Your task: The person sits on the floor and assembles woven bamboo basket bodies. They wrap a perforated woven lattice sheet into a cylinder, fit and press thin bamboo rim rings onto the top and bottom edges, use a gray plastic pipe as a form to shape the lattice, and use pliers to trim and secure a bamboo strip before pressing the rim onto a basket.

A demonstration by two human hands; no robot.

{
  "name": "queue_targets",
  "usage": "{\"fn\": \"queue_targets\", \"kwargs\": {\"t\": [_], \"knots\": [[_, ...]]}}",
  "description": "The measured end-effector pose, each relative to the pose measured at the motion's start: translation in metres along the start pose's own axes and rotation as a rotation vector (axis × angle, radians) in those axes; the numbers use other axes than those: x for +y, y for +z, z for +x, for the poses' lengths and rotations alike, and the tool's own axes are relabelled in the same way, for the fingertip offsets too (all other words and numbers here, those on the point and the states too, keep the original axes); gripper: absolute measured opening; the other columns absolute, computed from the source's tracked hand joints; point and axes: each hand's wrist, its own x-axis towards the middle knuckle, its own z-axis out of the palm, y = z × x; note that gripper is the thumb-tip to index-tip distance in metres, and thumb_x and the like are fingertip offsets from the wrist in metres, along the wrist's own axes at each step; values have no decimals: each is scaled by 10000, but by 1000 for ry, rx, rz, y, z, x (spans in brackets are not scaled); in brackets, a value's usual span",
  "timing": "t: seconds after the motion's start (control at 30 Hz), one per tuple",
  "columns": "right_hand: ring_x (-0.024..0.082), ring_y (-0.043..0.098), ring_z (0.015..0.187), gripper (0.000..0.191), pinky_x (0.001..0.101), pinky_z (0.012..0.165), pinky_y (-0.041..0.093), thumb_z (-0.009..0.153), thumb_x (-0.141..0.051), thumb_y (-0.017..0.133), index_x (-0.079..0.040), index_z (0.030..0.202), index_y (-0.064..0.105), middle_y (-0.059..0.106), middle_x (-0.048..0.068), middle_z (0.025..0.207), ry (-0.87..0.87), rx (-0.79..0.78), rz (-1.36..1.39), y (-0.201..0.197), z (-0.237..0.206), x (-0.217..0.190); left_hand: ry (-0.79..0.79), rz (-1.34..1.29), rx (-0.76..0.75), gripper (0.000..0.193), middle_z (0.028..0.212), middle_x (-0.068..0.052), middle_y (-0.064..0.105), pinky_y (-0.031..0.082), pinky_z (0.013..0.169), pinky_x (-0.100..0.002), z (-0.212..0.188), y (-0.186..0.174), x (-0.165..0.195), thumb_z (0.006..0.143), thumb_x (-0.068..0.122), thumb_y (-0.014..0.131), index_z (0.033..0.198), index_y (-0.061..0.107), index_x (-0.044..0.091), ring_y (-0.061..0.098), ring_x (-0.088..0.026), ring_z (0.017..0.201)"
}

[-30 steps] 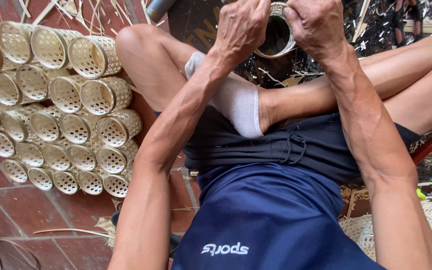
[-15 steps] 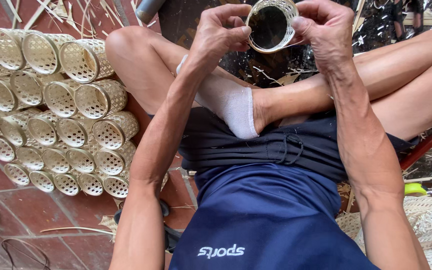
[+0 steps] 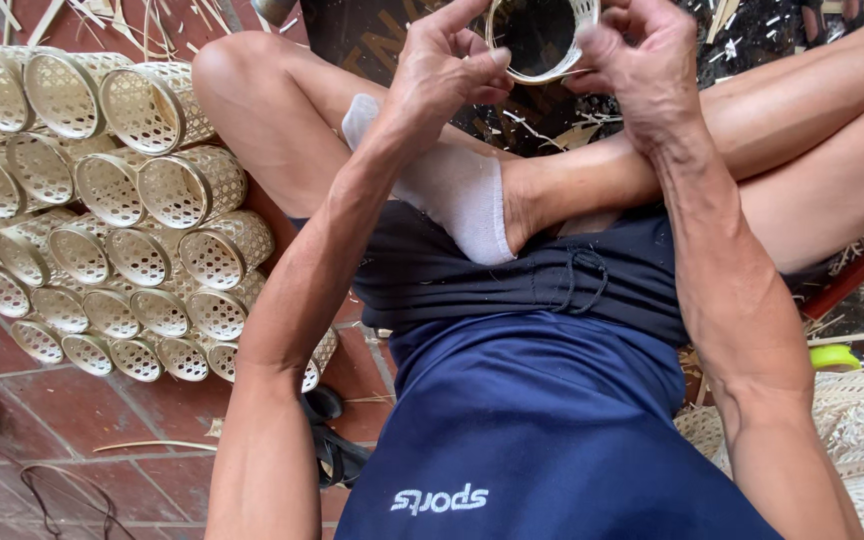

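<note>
Left hand: the left hand (image 3: 447, 75) is up near the top of the view. Its thumb and fingers (image 3: 492, 58) pinch the near rim of a small round basket (image 3: 542, 40).
Right hand: the right hand (image 3: 642, 65) is on the other side of the basket. Its fingers are bent and press on the rim, so both hands hold it.
Basket: it is woven from thin pale strips. It is held up in the air over the crossed legs. Its open mouth faces the camera and looks dark inside. The top part is cut off by the edge of the view.
Legs: the person sits cross-legged. A foot in a white sock (image 3: 457, 190) rests just below the hands.
Clothes: dark shorts and a blue shirt (image 3: 532, 430).
Stack: many finished baskets (image 3: 112, 210) lie on their sides in rows, to the left, touching each other.
Floor: red brick tiles (image 3: 72, 440) with thin strips and scraps lying about.
</note>
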Motion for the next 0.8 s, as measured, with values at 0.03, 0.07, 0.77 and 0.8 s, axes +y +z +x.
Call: {"fn": "queue_targets", "kwargs": {"t": [0.03,0.07,0.77,0.8], "knots": [[66,714,764,245,240,692,647,956,-73,726,-39,1194,676,721,12,905,67,-6,51,0,-2,0,15,9,2,546,800,-58,704,683,680,-285,0,3,1,980,1,701,1488,509,57,755,-142,716],[87,711,762,190,256,700,648,1008,-78,740,-4,1174,682,716,37,906,3,-25,37,-1,-2,-1,22,16,5,567,812,-72,712,681,677,-292,0,5,2,966,-10,709,1495,514,47,762,-157,725],[109,741,899,367,285,750,677,1126,-152,705,27,1440,642,753,59,1074,-184,9,-87,5,16,-1,8,-146,-9,672,951,-123,732,700,760,-330,17,-6,2,1004,-38,681,1588,401,143,776,-190,834],[107,742,879,359,284,738,675,1110,-146,715,25,1420,655,762,59,1070,-153,22,-48,5,17,2,-7,-132,9,661,936,-121,734,697,737,-328,18,-5,1,997,-32,678,1578,410,137,778,-191,818]]}}
